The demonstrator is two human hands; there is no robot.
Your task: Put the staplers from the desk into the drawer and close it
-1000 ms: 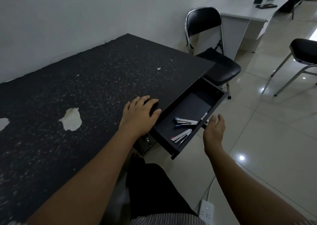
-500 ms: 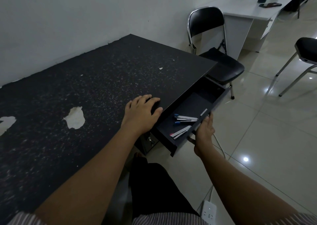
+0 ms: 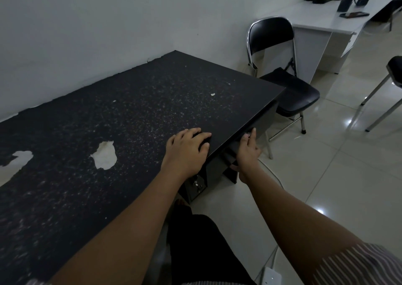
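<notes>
The left hand [image 3: 187,147] lies flat and empty on the desk [image 3: 130,119], likely bracing it, while the right hand [image 3: 248,152] presses the drawer [image 3: 261,121] front beside it (grip unclear, no staplers visible).

Striped short sleeve [image 3: 356,265], dark trousers [image 3: 202,252]

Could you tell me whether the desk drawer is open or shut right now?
Shut, or nearly: the drawer front sits under the desk edge, right hand against it.

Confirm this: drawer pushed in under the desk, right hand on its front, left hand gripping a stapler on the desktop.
Not quite. In the head view the left hand lies flat on the desktop, holding nothing. The drawer is pushed in, right hand on its front.
</notes>
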